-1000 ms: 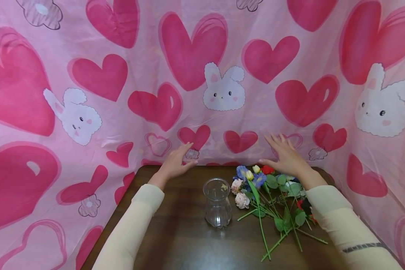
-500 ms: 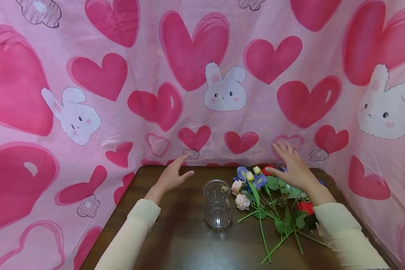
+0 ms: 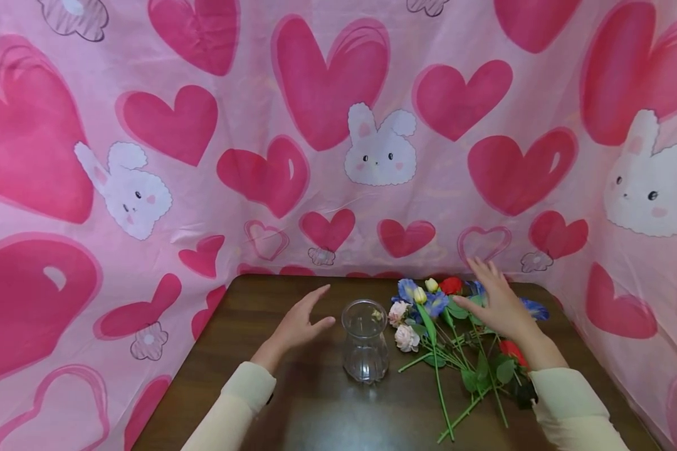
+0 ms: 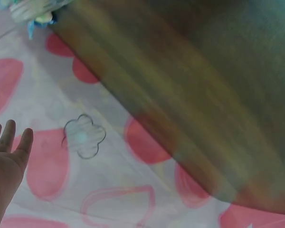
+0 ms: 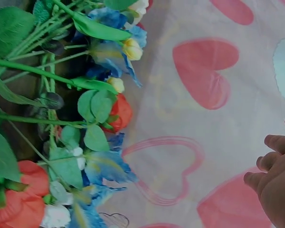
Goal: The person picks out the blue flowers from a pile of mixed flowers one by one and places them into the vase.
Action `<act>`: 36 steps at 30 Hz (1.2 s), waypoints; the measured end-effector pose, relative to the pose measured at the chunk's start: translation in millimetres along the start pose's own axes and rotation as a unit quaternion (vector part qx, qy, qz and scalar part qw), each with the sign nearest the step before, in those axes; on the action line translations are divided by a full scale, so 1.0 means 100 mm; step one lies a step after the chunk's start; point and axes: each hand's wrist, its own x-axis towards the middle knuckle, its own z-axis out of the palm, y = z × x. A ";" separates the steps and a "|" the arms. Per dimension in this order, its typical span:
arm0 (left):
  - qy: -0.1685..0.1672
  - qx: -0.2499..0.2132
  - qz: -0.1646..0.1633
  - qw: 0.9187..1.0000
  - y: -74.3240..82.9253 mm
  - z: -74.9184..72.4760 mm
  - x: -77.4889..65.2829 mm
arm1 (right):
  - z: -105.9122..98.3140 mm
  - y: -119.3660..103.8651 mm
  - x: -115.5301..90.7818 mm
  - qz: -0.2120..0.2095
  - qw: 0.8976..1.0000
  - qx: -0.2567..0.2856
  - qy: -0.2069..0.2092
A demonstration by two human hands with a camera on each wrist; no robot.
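Hiding some flowers (image 3: 435, 304): right hand (image 3: 502, 308); pink cloth (image 3: 327, 178) behind table (image 3: 310, 388).

Cuffed sleeves (image 3: 574, 402), probably cream

Pink heart-print cloth (image 3: 248, 113) around a dark table (image 3: 316, 407) suggests a booth.

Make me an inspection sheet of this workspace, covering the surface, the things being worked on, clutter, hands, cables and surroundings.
Surface: brown table, wood-look.
Job's things: clear vase upright; flowers lying beside it, stems crossing.
Clutter: nothing definite; a dark shape by the right cuff is unclear.
Hands: left hand beside the vase, right hand over the flowers in the head view; neither holds anything.
Cables: nothing seen.
Surroundings: pink backdrop with hearts and rabbits.
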 end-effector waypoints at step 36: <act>-0.003 -0.176 -0.075 0.981 0.08 0.82 -0.17 | 0.99 0.21 -0.56 0.074 0.995 0.042 0.045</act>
